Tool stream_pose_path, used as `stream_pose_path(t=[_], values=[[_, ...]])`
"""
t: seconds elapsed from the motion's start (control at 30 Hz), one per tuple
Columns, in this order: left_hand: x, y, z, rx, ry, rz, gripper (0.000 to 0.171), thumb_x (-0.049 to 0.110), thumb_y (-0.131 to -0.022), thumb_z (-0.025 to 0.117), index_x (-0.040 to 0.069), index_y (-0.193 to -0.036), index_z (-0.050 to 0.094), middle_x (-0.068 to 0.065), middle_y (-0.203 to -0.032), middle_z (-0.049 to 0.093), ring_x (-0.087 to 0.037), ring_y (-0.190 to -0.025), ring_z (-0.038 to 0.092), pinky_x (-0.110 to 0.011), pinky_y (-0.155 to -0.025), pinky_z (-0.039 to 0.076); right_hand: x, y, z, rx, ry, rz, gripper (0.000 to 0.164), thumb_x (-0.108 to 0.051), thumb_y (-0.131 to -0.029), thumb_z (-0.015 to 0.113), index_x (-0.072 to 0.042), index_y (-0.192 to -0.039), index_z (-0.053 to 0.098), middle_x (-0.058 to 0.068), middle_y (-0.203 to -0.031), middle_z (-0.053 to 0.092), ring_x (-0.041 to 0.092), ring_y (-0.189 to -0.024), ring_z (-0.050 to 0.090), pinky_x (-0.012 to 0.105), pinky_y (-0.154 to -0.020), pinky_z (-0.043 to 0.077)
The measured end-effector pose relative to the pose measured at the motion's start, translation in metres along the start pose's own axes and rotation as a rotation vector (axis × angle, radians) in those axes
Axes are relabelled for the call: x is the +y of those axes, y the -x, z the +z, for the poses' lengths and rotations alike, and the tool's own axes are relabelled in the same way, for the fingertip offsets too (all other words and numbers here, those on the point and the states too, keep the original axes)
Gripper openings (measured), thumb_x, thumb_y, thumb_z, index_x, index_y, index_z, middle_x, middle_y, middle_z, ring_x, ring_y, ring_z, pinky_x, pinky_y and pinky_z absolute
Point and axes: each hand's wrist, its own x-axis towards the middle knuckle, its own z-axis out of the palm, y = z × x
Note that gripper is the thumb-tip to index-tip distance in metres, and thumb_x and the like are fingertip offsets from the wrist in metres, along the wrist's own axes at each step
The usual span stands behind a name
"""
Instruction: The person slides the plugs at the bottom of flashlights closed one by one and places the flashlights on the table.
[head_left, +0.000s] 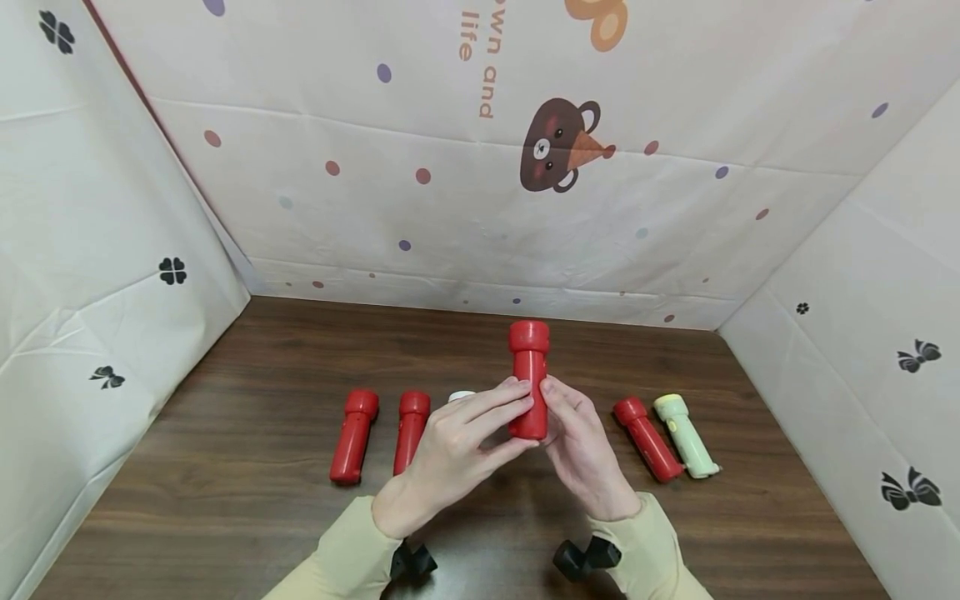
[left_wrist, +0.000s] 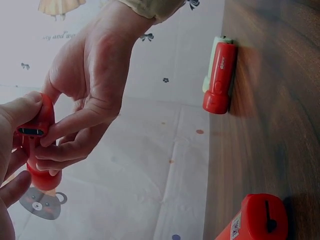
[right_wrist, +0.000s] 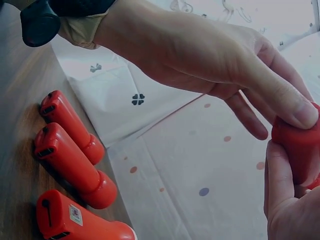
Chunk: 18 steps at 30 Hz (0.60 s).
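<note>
A red flashlight (head_left: 529, 360) is held up between both hands, its wider head upward in the head view. My left hand (head_left: 468, 437) pinches its body from the left, thumb low and fingers across the front. From the right, my right hand (head_left: 583, 450) grips the lower body with thumb and fingers. The left wrist view shows the flashlight's end with a dark slot (left_wrist: 33, 132), near the thumb of the left hand (left_wrist: 15, 117) and the fingers of the right hand (left_wrist: 92, 95). In the right wrist view, the left thumb presses the red end (right_wrist: 300, 145).
Two red flashlights (head_left: 349, 446) (head_left: 410, 429) lie left on the brown table (head_left: 247, 500). Another, white-rimmed (head_left: 461, 395), is mostly hidden behind the left hand. On the right lie a red flashlight (head_left: 649, 442) and a pale green one (head_left: 688, 437). Patterned white sheets (head_left: 337, 208) enclose the table.
</note>
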Motion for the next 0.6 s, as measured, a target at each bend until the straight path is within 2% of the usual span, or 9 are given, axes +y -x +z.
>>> stream_pose_path(t=[0.2,0.4,0.6], values=[[-0.0016,-0.0002,0.0017,-0.009,-0.025,0.011,0.056,0.025,-0.073,0.097,0.010,-0.124,0.077,-0.005,-0.124,0.080,-0.019,-0.116,0.077,-0.027,-0.096,0.062,0.0002,-0.0038,-0.0027,-0.025,0.000,-0.032,0.034,-0.017,-0.115,0.038,-0.018,-0.122,0.071,-0.008,-0.112,0.080,0.002,-0.098,0.077,0.020,-0.085,0.063],[-0.0036,-0.0002,0.0024,-0.033,-0.031,0.015,0.058,0.024,-0.073,0.097,0.008,-0.125,0.076,-0.006,-0.126,0.079,-0.020,-0.118,0.077,-0.028,-0.098,0.062,-0.0016,-0.0047,-0.0062,-0.010,0.035,-0.016,0.034,-0.018,-0.115,0.039,-0.019,-0.122,0.072,-0.009,-0.113,0.079,0.002,-0.100,0.076,0.019,-0.088,0.063],[-0.0073,0.0015,0.0015,-0.040,0.035,-0.019,0.055,0.026,-0.078,0.094,0.008,-0.126,0.076,-0.007,-0.127,0.078,-0.021,-0.119,0.076,-0.028,-0.098,0.062,-0.0026,-0.0060,-0.0063,0.011,0.066,-0.004,0.032,-0.018,-0.114,0.040,-0.020,-0.119,0.072,-0.010,-0.112,0.079,0.001,-0.101,0.075,0.019,-0.088,0.062]])
